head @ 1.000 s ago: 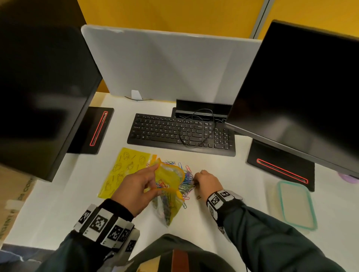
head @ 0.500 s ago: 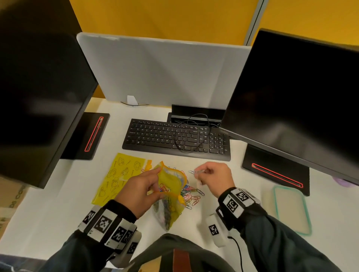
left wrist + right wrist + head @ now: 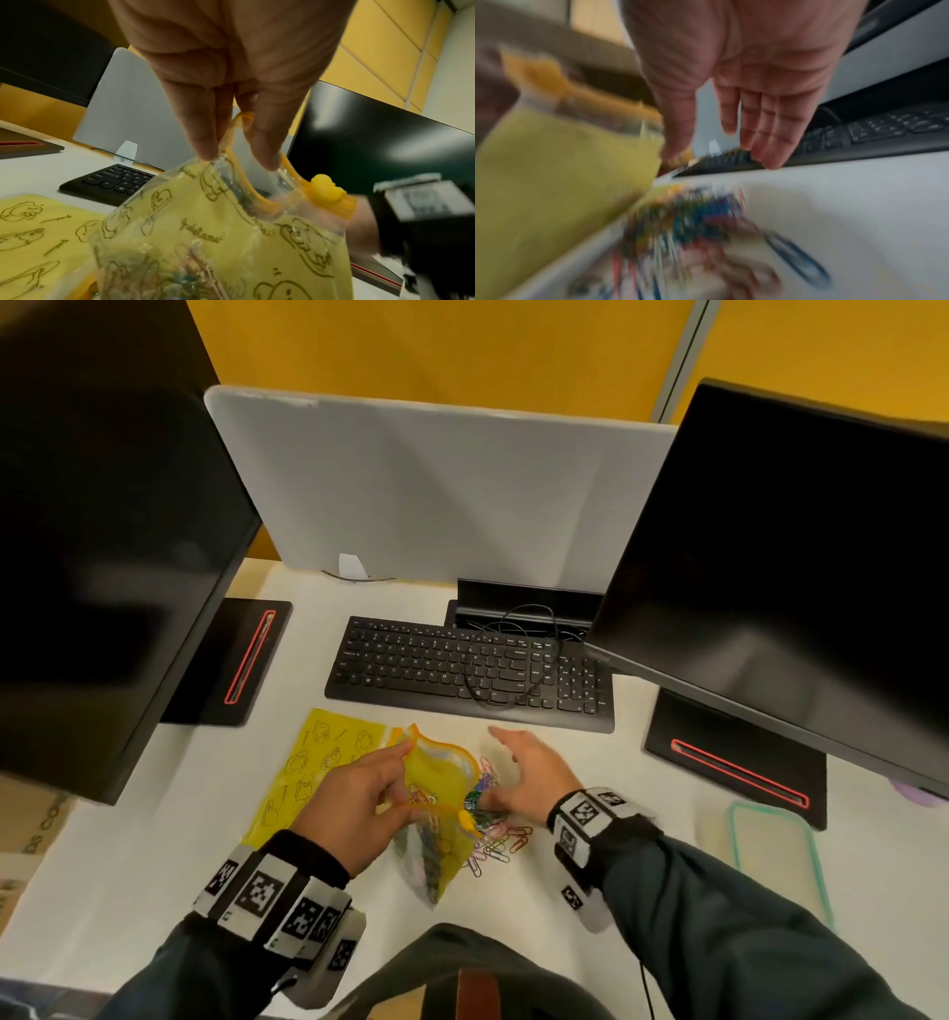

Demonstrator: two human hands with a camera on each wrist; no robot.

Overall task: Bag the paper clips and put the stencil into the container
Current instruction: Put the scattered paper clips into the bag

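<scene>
Fingers (image 3: 205, 146) of the left hand (image 3: 354, 809) pinch the orange zip rim of the yellow bag (image 3: 436, 819), thumb on one side and fingertips on the other, so the mouth is pulled wide and turned toward the right. Holding it lifted and tilted like that looks deliberate: the opening faces the heap of coloured paper clips (image 3: 493, 839) lying on the white desk (image 3: 154, 839) just beside the bag's lower edge. Some clips show through the clear plastic at the bottom of the bag, so part of the bagging seems done, though many lie loose outside.

Across the pile, the right hand (image 3: 529, 778) is spread flat, fingers straight and slightly fanned, holding nothing. It hovers low over the clips close to the bag's mouth; my guess is it is placed to sweep or gather another bunch. The right wrist view is blurred, so whether the palm touches the clips I cannot tell.

Under and behind the left hand, the yellow stencil (image 3: 318, 762) lies flat on the desk in front of the keyboard (image 3: 462, 670), untouched. At the far right, well apart from it, sits the container (image 3: 770, 855) with its teal rim, near the foot of the right monitor (image 3: 801, 557). The stencil's turn has not yet come.
</scene>
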